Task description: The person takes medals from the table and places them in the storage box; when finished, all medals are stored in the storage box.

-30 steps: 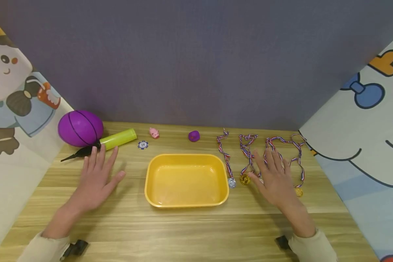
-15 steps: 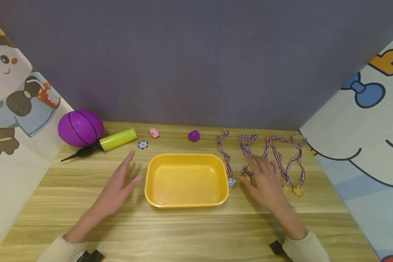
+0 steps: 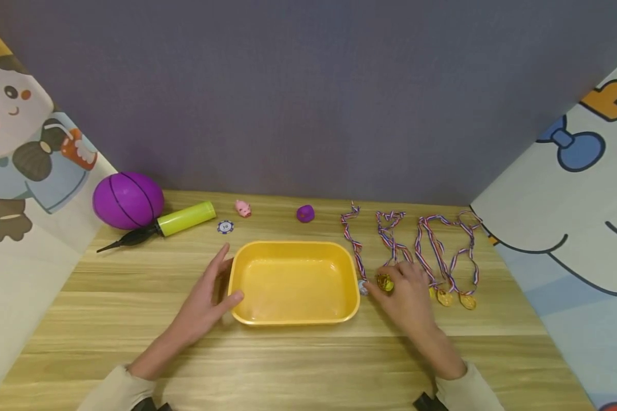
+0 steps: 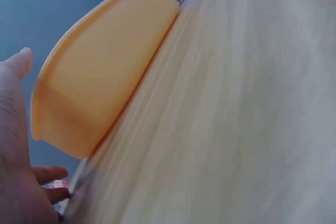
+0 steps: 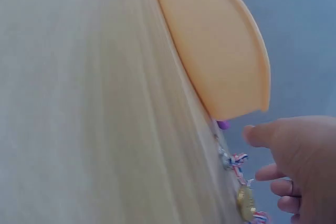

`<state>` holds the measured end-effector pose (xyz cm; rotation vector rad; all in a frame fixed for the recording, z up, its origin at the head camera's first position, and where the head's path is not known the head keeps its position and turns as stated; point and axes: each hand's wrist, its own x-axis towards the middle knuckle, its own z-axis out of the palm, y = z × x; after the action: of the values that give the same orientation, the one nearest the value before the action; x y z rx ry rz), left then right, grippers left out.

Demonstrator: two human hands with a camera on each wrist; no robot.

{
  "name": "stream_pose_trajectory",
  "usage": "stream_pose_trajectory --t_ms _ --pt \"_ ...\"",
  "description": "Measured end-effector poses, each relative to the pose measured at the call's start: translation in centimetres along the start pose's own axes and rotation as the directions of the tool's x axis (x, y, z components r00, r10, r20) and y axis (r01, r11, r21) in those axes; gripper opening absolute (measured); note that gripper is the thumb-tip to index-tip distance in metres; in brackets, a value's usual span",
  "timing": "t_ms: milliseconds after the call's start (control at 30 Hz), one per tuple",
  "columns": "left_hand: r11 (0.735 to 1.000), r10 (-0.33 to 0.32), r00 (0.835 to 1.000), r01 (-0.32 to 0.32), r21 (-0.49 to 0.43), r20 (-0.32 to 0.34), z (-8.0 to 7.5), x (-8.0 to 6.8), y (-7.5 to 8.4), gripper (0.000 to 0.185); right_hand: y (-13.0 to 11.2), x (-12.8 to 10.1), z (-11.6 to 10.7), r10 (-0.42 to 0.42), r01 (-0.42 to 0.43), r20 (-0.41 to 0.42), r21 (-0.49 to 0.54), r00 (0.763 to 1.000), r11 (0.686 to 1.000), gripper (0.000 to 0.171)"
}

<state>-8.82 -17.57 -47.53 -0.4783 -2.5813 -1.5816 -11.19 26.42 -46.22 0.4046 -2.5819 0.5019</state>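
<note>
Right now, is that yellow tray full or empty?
Empty. The head view shows the yellow tray upright with its bare bottom visible; the medals lie outside on the table.

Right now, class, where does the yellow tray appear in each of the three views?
Head: yellow tray at centre, between both hands.
Left wrist: its outer wall fills the upper left, beside the left hand.
Right wrist: its wall runs across the top.
Shared landmark: the wooden table.

Four medals lined up: one silver, three gold. One yellow tray. One purple ball, one pump, one chip, one pink pig, one purple lump. Two hands out.
</note>
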Motion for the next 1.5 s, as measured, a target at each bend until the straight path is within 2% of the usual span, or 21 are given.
stream_pose_trajectory --t_ms 133,267,500,800,933,1200,1500 --pt "0.998 0.054 0.998 -0.054 0.027 -0.011 0.4 -0.2 -0.9 0.101 0.0 -0.2 0.6 -0.009 0.009 0.008 0.010 1.000 1.000 0.038" --pt "0.993 0.090 0.996 -0.089 0.080 -0.009 0.6 -0.3 -1.4 0.102 0.0 -0.5 1.1 -0.033 0.033 0.013 0.001 0.999 0.999 0.043" --pt "0.988 0.096 0.995 -0.094 0.119 -0.005 0.8 -0.4 -1.4 0.105 0.3 -1.5 2.1 -0.056 0.055 -0.016 -0.019 0.998 0.998 0.053" --pt "0.977 0.140 0.990 -0.137 0.166 -0.009 0.8 -0.4 -1.3 0.104 0.5 -1.8 2.6 -0.091 0.092 -0.064 0.015 0.994 0.996 0.038" --pt "0.975 0.140 0.990 -0.137 0.176 -0.005 0.9 -0.4 -1.3 0.103 0.6 -1.8 2.7 -0.092 0.093 -0.063 0.013 0.994 0.996 0.035" --pt "0.974 0.140 0.990 -0.137 0.180 -0.004 0.9 -0.3 -1.3 0.101 0.8 -1.7 2.6 -0.073 0.074 -0.056 0.009 0.996 0.997 0.046" --pt "0.976 0.141 0.990 -0.138 0.171 -0.004 0.9 -0.3 -1.2 0.098 0.8 -1.7 2.8 -0.068 0.070 -0.064 0.026 0.996 0.997 0.039"
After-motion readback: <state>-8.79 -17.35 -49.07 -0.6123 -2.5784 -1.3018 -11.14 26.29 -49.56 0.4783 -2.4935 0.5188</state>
